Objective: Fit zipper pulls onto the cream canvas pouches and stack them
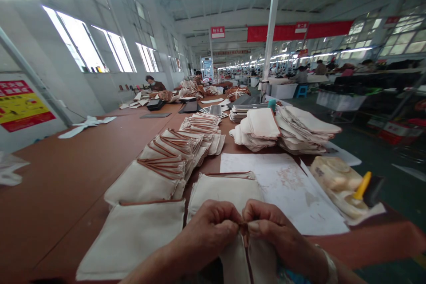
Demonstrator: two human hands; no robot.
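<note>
Close to the table's front edge, my left hand [214,226] and my right hand [269,226] meet, thumbs and forefingers pinched on the brown edging of a cream fabric piece [233,259]. The piece hangs below my fingers, its two pale sides divided by a dark brown line. Just beyond my hands lies a stack of cream pieces [222,191] with brown-trimmed edges. Left of my left hand is another flat cream piece [133,239]. Behind it, a long row of overlapping cream pieces [159,177] runs away from me. My palms and the far side of the held edge are hidden.
White paper sheets [279,186] with brown scraps lie to the right. Beside them sits a cut plastic container [336,177] with a yellow-handled tool [362,185]. Stacks of cream pieces [304,126] stand behind. A person [155,83] works farther down the brown table [83,177].
</note>
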